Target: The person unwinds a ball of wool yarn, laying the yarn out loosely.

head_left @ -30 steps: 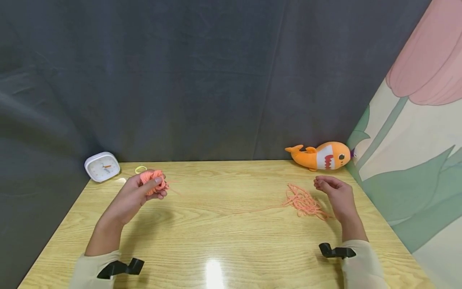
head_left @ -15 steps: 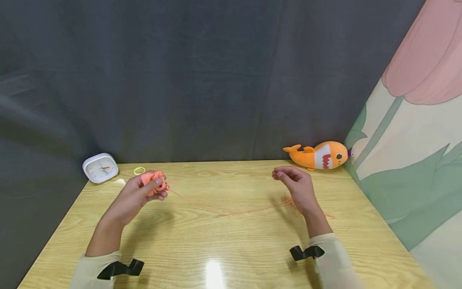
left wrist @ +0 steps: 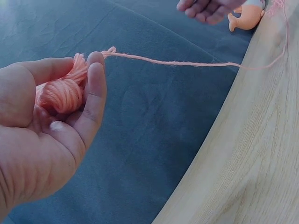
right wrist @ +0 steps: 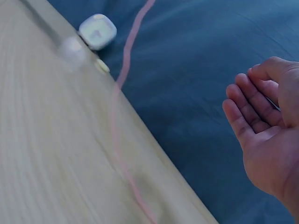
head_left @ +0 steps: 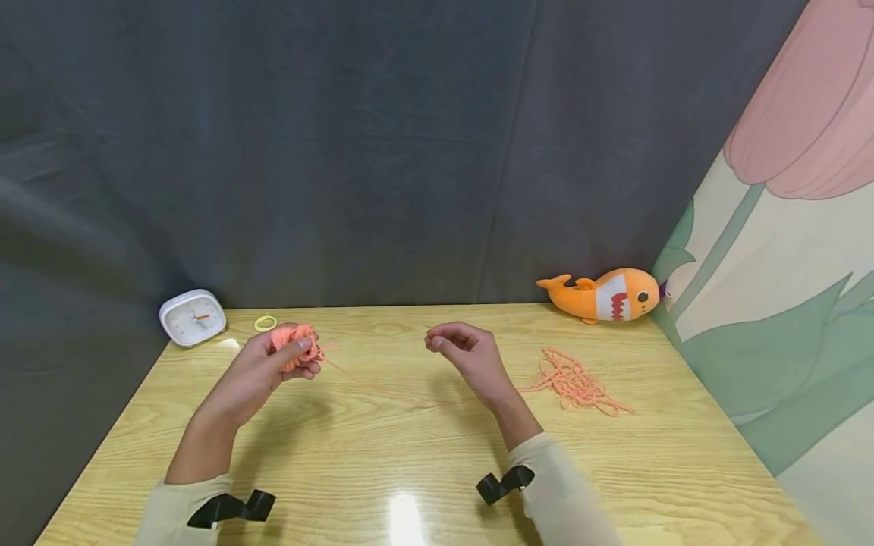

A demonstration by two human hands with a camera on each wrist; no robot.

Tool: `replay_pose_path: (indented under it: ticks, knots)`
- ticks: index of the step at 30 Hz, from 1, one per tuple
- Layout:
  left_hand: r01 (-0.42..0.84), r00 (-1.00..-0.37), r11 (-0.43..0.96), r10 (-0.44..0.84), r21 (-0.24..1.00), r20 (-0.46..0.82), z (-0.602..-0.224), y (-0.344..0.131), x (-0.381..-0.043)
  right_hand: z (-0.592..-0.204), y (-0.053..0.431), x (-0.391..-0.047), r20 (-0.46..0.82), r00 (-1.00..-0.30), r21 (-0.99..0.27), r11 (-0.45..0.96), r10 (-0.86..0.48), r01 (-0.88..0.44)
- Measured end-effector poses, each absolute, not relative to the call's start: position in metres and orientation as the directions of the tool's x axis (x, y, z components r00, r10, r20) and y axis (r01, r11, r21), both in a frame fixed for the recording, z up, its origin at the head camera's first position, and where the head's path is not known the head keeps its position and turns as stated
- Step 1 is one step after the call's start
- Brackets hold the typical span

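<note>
My left hand (head_left: 254,373) holds a small wound ball of coral-pink yarn (head_left: 292,343) between thumb and fingers, above the left part of the table. In the left wrist view a strand of yarn (left wrist: 177,63) leaves the ball near the fingertips and runs off to the right. It trails low across the table to a loose yarn pile (head_left: 576,383) on the right side. My right hand (head_left: 478,365) hovers over the middle of the table, fingers loosely bent and thumb close to the index finger. No yarn shows in it; the strand passes apart from it in the right wrist view.
A white clock (head_left: 193,318) stands at the back left corner, beside a yellow ring (head_left: 265,324). At the back right lies an orange plush shark (head_left: 601,296). A dark curtain (head_left: 382,152) hangs behind the wooden table (head_left: 369,455).
My right hand has swept left from beside the yarn pile to the middle of the table, uncovering the pile. My left hand has stayed nearly still with the ball.
</note>
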State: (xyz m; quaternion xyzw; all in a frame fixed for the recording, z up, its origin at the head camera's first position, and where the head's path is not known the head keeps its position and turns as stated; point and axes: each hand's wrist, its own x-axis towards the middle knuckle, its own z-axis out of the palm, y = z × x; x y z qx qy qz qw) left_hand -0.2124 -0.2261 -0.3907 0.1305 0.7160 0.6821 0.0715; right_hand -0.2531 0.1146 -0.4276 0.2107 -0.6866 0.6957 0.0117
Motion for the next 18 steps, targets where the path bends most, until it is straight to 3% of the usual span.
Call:
replay_pose_path:
  ticks: [18]
  knots:
    - [0.092,-0.950,0.060,0.305,0.994,0.069,-0.390,-0.223,-0.212,-0.444,0.023,-0.237,0.208,-0.837,-0.972,-0.009,-0.506,-0.236]
